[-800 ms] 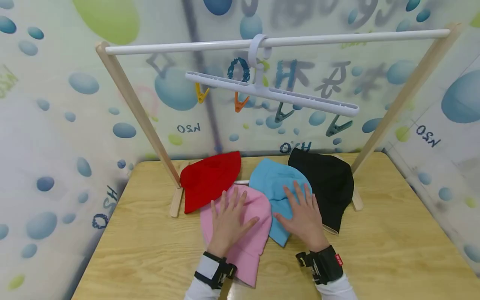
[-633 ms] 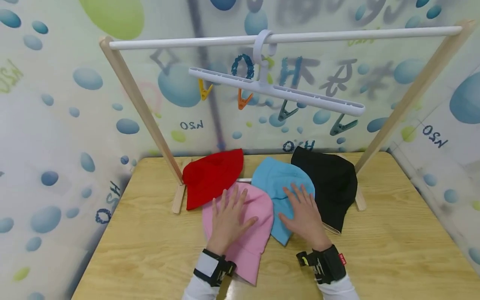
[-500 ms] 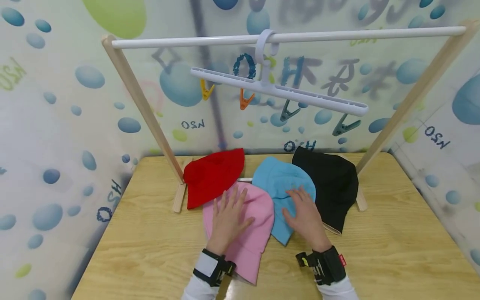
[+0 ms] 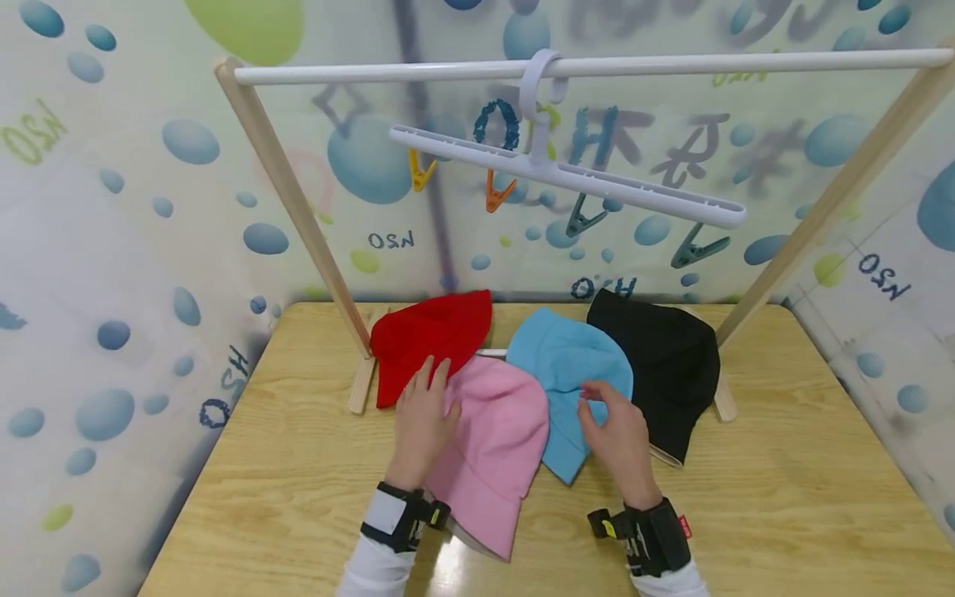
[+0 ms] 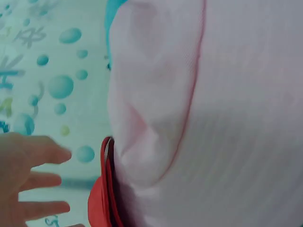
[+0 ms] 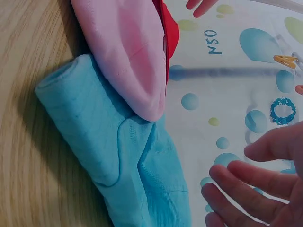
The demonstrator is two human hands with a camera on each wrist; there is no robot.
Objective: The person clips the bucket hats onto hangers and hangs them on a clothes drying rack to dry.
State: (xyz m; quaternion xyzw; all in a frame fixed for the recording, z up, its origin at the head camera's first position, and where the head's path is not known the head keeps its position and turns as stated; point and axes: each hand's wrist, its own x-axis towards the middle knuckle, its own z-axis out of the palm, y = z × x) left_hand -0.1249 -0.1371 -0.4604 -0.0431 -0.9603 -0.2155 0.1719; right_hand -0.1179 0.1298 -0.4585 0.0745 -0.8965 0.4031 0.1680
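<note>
Above the left edge of a pink bucket hat hovers my left hand, its fingertips overlapping a red bucket hat in the head view. The left wrist view shows those fingers relaxed and apart from the cloth. My right hand is over a light blue bucket hat, fingers loosely bent with nothing between them. In the right wrist view its fingers are spread beside the blue hat. A black bucket hat lies at the far right of the group, partly behind the blue one.
A wooden rack with a white rail stands at the back of the table. From the rail hangs a white hanger with yellow, orange and dark green clips. A patterned wall stands close behind.
My left hand has lifted from the middle of the pink hat and moved left. My right hand's fingers have drawn in from spread to bent. The head view has shifted slightly.
</note>
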